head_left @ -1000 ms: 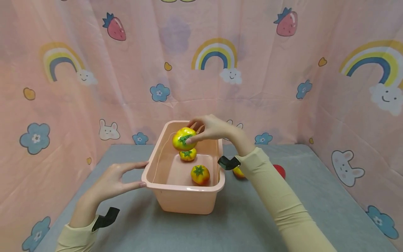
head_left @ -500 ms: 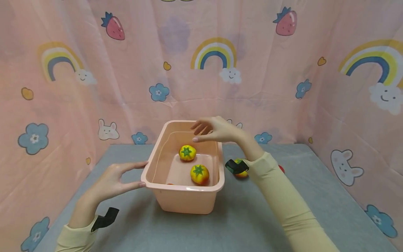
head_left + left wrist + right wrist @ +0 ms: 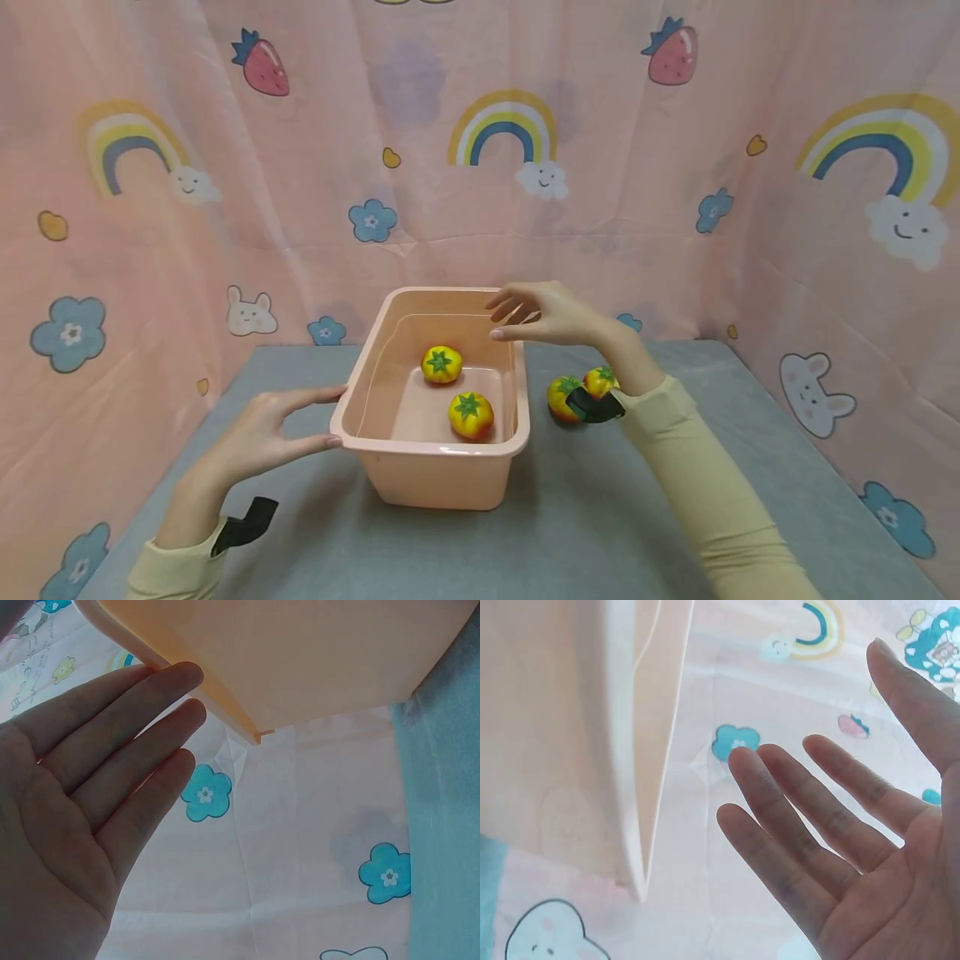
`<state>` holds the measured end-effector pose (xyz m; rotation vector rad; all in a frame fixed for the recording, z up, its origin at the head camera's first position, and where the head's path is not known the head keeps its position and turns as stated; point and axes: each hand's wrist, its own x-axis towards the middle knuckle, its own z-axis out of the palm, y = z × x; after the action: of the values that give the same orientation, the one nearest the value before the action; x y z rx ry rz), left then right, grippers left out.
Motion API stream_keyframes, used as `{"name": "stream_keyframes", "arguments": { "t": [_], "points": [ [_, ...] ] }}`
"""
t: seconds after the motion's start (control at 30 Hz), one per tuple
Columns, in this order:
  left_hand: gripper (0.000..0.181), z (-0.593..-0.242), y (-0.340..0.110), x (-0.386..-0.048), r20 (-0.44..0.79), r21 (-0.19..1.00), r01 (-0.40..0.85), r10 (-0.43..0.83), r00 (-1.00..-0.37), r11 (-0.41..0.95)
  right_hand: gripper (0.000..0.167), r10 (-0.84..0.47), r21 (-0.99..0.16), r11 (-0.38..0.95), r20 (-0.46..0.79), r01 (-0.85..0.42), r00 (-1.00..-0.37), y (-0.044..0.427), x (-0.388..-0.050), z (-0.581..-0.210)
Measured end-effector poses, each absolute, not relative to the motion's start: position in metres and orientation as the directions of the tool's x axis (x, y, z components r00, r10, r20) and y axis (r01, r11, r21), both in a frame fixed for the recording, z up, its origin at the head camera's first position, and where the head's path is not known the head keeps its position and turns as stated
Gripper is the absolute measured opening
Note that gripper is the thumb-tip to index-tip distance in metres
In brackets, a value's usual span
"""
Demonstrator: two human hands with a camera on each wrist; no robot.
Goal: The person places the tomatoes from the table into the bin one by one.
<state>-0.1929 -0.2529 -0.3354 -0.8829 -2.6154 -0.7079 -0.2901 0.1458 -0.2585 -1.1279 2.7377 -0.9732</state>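
Note:
A pale pink plastic basin (image 3: 431, 479) stands on the table. Inside it I see two yellow-red tomatoes with green star-shaped tops, the farther tomato (image 3: 442, 364) and the nearer tomato (image 3: 471, 416). My left hand (image 3: 266, 437) touches the basin's left rim with index finger and thumb spread apart; in the left wrist view its fingers lie straight against the rim. Over the right rim hovers my right hand (image 3: 551, 314), its fingers loose and holding nothing. The right wrist view shows this hand (image 3: 855, 862) with fingers spread, beside the basin wall (image 3: 555, 750).
Right of the basin, a larger tomato (image 3: 561, 398) and a smaller tomato (image 3: 601, 381) lie on the grey table (image 3: 600, 517), partly behind my right wrist strap. A pink printed curtain (image 3: 315, 167) surrounds the table at the back and sides.
My right hand has let go of a yellow tomato over the basin and moved right, across the rim. That tomato is now out of sight. The left hand has stayed at the rim.

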Motion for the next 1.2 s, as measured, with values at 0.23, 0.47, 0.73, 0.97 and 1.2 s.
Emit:
{"name": "stream_keyframes", "arguments": {
  "t": [0.23, 0.47, 0.73, 0.97, 1.2],
  "points": [
    [0.055, -0.335, -0.253, -0.193, 0.412, 0.36, 0.617, 0.474, -0.778, 0.699, 0.044, -0.618, -0.573, 0.553, 0.204, -0.605, -0.759, 0.165, -0.288, -0.262],
    [0.055, -0.333, -0.253, -0.193, 0.411, 0.361, 0.612, 0.469, -0.782, 0.703, 0.046, -0.587, -0.593, 0.562, 0.206, -0.577, -0.783, 0.182, -0.288, -0.269],
    [0.055, -0.334, -0.252, -0.192, 0.406, 0.36, 0.607, 0.467, -0.786, 0.708, 0.043, -0.528, -0.618, 0.589, 0.193, -0.52, -0.827, 0.202, -0.287, -0.281],
    [0.055, -0.335, -0.252, -0.193, 0.411, 0.356, 0.613, 0.471, -0.781, 0.705, 0.04, -0.481, -0.626, 0.612, 0.19, -0.483, -0.856, 0.223, -0.285, -0.293],
    [0.056, -0.335, -0.252, -0.194, 0.414, 0.347, 0.615, 0.472, -0.778, 0.708, 0.044, -0.433, -0.624, 0.646, 0.174, -0.439, -0.884, 0.241, -0.284, -0.303]
  ]
}}
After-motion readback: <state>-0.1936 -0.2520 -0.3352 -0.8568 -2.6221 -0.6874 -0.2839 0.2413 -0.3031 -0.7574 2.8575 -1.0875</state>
